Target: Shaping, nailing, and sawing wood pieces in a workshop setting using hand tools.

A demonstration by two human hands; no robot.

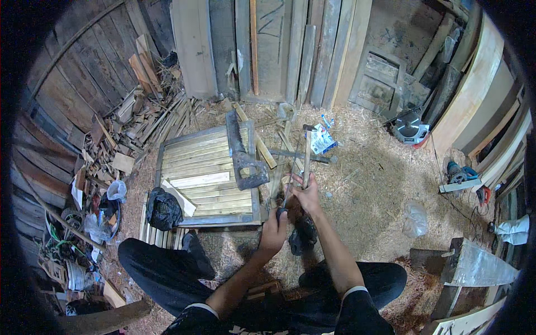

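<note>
My left hand (272, 231) is closed round the dark grip of a long, thin metal tool (290, 181); whether it is a screwdriver or a file, I cannot tell. Its shaft points up and away, passing close to my right hand (306, 195). That hand is wrapped round the wooden handle of a hammer (307, 153), head pointing away from me. Left of both hands lies a slatted wooden panel (204, 159) with a grey frame. A handsaw (250, 170) rests across its right side. A black plastic bag (163, 208) and pale wood strips (201, 180) lie on it too.
Sawdust covers the floor (368, 184). A blue-and-white packet (322, 139) lies beyond the hammer. Scrap wood (120, 134) is heaped at left. Boards (329, 50) lean at the back. A circular saw (410, 129) and a blue power tool (458, 173) sit at right.
</note>
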